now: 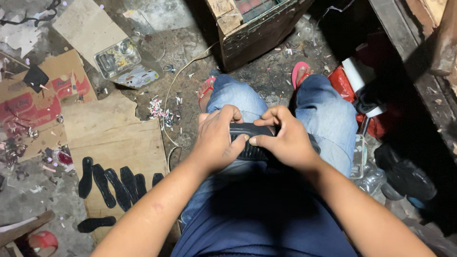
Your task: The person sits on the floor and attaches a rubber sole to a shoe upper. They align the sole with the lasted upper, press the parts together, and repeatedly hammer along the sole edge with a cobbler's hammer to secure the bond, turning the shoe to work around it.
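At the centre of the frame, both hands close around a black ribbed rubber sole piece (252, 142) held over the lap, between the knees of a pair of blue jeans (328, 119). The left hand (216, 140) wraps its fingers over the piece's left end, knuckles bent and thumb tucked beneath. The right hand (283, 140) grips the right end, thumb pressed flat on the ribbed face and fingers curled over the top edge.

At lower left, a row of flat black sole cut-outs (116, 183) lies on a brown cardboard sheet (119, 143) spread on the dirty concrete floor. A dented rectangular metal can (117, 58) sits at upper left. A worn dark wooden crate (252, 33) stands at top centre, with pink flip-flops (300, 72) just below it.
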The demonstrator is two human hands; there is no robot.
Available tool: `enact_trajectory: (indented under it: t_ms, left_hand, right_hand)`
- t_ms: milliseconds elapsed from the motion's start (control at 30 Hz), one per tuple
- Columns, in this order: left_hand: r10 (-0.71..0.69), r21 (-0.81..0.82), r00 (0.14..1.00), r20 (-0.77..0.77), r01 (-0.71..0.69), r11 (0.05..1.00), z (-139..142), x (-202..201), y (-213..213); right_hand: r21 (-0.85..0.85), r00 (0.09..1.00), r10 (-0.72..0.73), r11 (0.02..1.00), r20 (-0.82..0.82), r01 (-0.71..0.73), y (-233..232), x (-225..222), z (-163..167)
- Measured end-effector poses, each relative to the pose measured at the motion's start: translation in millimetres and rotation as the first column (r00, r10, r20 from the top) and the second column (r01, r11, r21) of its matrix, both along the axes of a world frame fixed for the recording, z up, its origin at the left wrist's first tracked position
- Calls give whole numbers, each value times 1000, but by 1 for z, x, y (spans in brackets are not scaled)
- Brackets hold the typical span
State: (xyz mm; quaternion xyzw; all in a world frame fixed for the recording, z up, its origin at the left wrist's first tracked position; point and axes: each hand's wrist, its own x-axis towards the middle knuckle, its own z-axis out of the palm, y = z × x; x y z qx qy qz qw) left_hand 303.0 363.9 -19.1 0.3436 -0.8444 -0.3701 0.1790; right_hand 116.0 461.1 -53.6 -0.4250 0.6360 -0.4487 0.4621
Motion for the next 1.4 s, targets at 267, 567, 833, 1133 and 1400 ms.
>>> enact_trajectory:
  t_ms: [267, 567, 833, 1133, 1400]
  left_hand:
    - [97, 352, 994, -51, -73, 933, -16, 6, -8]
    - [308, 729, 833, -459, 156, 666, 21, 8, 37]
    - [28, 479, 875, -483, 238, 845, 92, -62, 54]
    - [-163, 325, 890, -426, 319, 891, 107, -102, 74]
    - [-259, 154, 876, -406, 345, 926, 105, -106, 76]
  right_hand:
    - [52, 883, 224, 973, -412, -223, -1, -7, 9]
    - [-186, 986, 115, 973, -122, -137, 40, -28, 45]
    - [-233, 993, -115, 966, 7, 114, 88, -59, 104]
    - [-469, 843, -274, 882, -462, 30, 108, -66, 154]
    - [-597, 798, -429, 795, -424, 110, 107, -58, 155]
